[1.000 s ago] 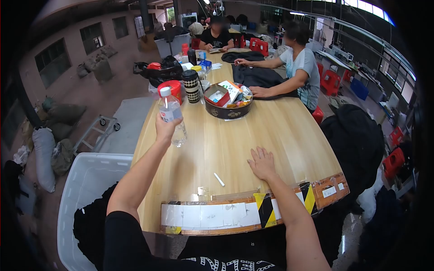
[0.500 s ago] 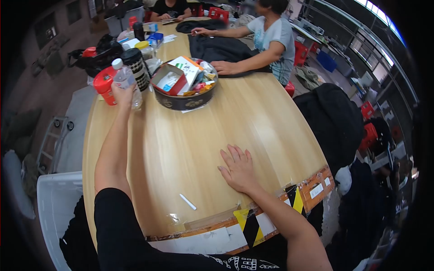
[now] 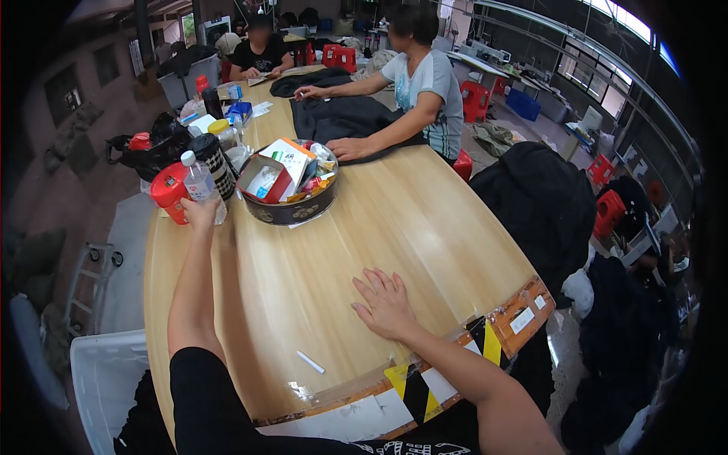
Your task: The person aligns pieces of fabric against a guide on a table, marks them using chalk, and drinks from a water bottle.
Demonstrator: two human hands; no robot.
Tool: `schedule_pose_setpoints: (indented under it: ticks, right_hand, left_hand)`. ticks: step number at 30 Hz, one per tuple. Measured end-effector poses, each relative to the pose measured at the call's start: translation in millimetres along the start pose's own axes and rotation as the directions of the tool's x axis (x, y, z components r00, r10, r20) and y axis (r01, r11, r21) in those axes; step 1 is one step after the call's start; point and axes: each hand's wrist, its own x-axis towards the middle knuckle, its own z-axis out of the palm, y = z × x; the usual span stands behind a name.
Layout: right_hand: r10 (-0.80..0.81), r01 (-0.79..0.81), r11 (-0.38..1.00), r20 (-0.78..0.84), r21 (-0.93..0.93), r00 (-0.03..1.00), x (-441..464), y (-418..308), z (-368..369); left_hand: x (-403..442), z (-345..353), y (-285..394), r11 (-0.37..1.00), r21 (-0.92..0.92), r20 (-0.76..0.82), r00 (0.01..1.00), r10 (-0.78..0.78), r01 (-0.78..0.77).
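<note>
My left hand [image 3: 200, 214], arm stretched out, is closed around the lower part of a clear plastic water bottle [image 3: 199, 180] with a white cap. The bottle is upright at the far left of the table, beside a red lidded container [image 3: 170, 192] and a black patterned tumbler [image 3: 215, 163]. My right hand [image 3: 385, 305] lies palm down on the wooden table [image 3: 425, 227], fingers spread, holding nothing. A white pen-like stick [image 3: 311, 362] lies on the table between my forearms.
A round tin [image 3: 292, 212] filled with small items and a red box stands right of the bottle. Across the table, a co-worker [image 3: 428, 95] handles dark cloth [image 3: 341, 121]; another person [image 3: 260, 53] sits farther back. A white bin [image 3: 110, 387] is at lower left.
The view has tilted up, so the table appears lower. My left hand now sits lower on the bottle. My right hand stays flat on the table.
</note>
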Motion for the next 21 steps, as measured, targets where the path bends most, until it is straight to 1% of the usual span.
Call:
schedule_pose_setpoints:
  ticks: [1, 3, 4, 6, 8, 9, 10, 11, 12, 13, 14, 15, 16, 17, 18, 19, 20, 21]
  right_hand:
    - [0.006, -0.006, 1.000, 0.003, 0.002, 1.000, 0.1, 0.7, 1.1]
    - [0.007, -0.007, 1.000, -0.006, 0.020, 1.000, 0.5, 0.8, 6.3]
    - [0.013, -0.013, 1.000, -0.003, 0.002, 1.000, 1.1, 2.3, 9.4]
    - [0.009, -0.009, 1.000, -0.007, 0.002, 1.000, 1.6, 2.6, 9.2]
    - [0.038, -0.038, 0.999, 0.029, 0.004, 0.999, 2.5, 1.0, 5.1]
    - [0.025, -0.025, 0.999, 0.022, 0.026, 0.999, 3.4, 0.0, 3.3]
    - [0.047, -0.047, 0.999, 0.061, 0.008, 0.997, 4.1, -0.5, 1.6]
    - [0.069, -0.068, 0.998, 0.098, -0.011, 0.993, 4.7, -1.0, 0.1]
    - [0.054, -0.055, 0.998, 0.092, 0.013, 0.994, 4.8, -1.4, -0.6]
    - [0.067, -0.068, 0.998, 0.088, 0.007, 0.994, 4.6, -1.6, -0.7]
    - [0.079, -0.079, 0.997, 0.086, 0.000, 0.993, 4.4, -1.6, -1.1]
    - [0.057, -0.059, 0.998, 0.085, 0.022, 0.995, 4.4, -1.4, -2.4]
    - [0.064, -0.064, 0.998, 0.083, 0.006, 0.994, 4.2, -0.8, -3.5]
    - [0.069, -0.068, 0.998, 0.083, -0.010, 0.994, 3.9, -0.4, -3.1]
    - [0.040, -0.041, 0.999, 0.089, 0.009, 0.995, 4.3, 0.2, -1.1]
    - [0.071, -0.072, 0.997, 0.067, 0.014, 0.995, 4.5, 0.6, 1.7]
    - [0.102, -0.103, 0.995, 0.048, 0.019, 0.994, 5.0, 0.5, 5.0]
    - [0.072, -0.075, 0.997, 0.060, 0.036, 0.996, 5.7, 1.0, 6.8]
  left_hand:
    - [-8.3, -6.5, 2.4, 1.000, -0.001, -0.011, 1.000, 0.006, -0.006]
    - [-35.4, -20.4, 19.1, 0.995, 0.042, 0.002, 0.996, -0.093, 0.093]
    - [-44.7, -30.5, 29.9, 0.995, 0.049, -0.012, 0.996, -0.084, 0.084]
    - [-68.6, -58.6, 56.8, 1.000, 0.013, 0.205, 0.979, -0.021, 0.019]
    - [-95.2, -78.9, 77.4, 0.964, -0.245, 0.327, 0.927, 0.185, -0.106]
    - [-127.0, -107.3, 112.2, 0.952, -0.300, 0.412, 0.890, 0.195, -0.069]
    - [-155.1, -133.4, 140.3, 0.922, -0.385, 0.525, 0.814, 0.249, -0.034]
    - [-179.5, -157.4, 161.0, 0.864, -0.504, 0.631, 0.684, 0.364, 0.004]
    - [-208.3, -183.9, 182.3, 0.788, -0.610, 0.684, 0.557, 0.470, 0.084]
    - [-235.9, -211.3, 202.3, 0.742, -0.653, 0.716, 0.442, 0.540, 0.152]
    - [-261.7, -240.1, 220.2, 0.719, -0.664, 0.742, 0.304, 0.597, 0.206]
    - [-284.0, -265.0, 230.4, 0.663, -0.690, 0.719, 0.171, 0.674, 0.291]
    - [-304.5, -291.0, 239.8, 0.647, -0.682, 0.700, 0.049, 0.712, 0.341]
    - [-325.0, -317.7, 246.9, 0.613, -0.671, 0.659, -0.043, 0.751, 0.417]
    - [-344.3, -332.1, 253.1, 0.440, -0.779, 0.461, -0.068, 0.885, 0.446]
    - [-347.0, -345.7, 267.0, 0.441, -0.786, 0.357, -0.264, 0.896, 0.434]
    - [-361.3, -353.2, 269.4, 0.314, -0.820, 0.224, -0.236, 0.946, 0.479]
    - [-376.5, -352.5, 266.2, 0.133, -0.845, 0.062, -0.153, 0.986, 0.519]
